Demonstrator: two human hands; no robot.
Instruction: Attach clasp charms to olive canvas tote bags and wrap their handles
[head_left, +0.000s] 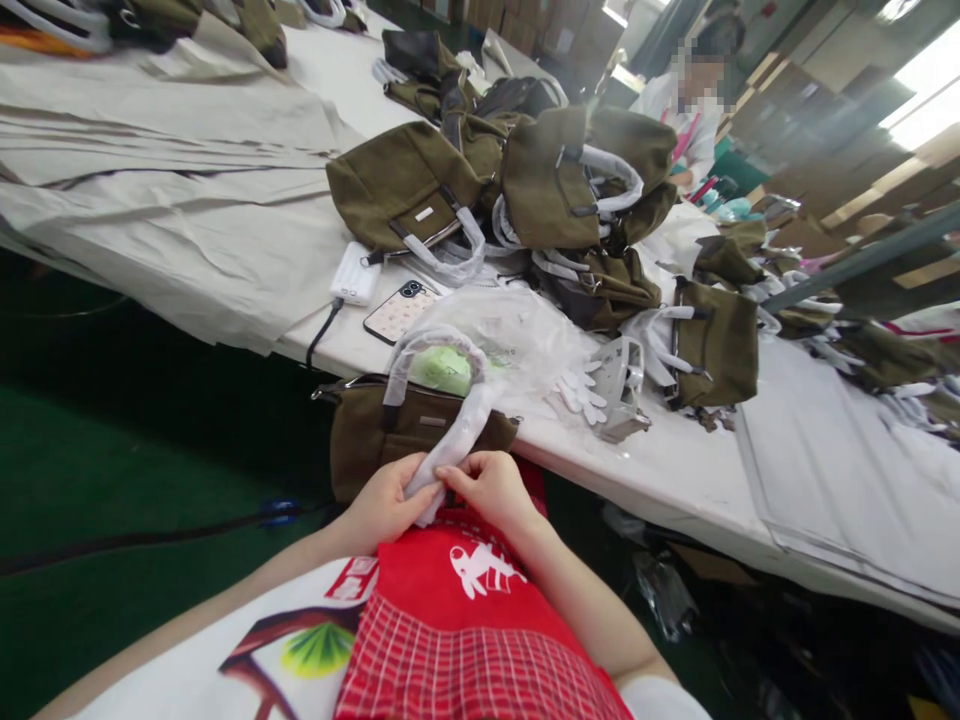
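Note:
An olive-brown handbag (360, 440) rests against the table's front edge, close to my body. Its two handles are wrapped in white film; the rear one arches up, and the front wrapped handle (469, 420) comes down toward me. My left hand (394, 495) is closed around the lower end of that front handle. Thumb and fingers of my right hand (487, 485) pinch the same wrapped handle just to the right. Behind the bag lies a clear plastic bag (517, 330) with something light green inside.
A phone (401, 310) and a white power bank (355, 275) with a black cable lie behind the handbag. Several olive bags (544, 180) are piled farther back. A tape dispenser (622, 390) stands to the right. Another person (694, 120) is at the far side.

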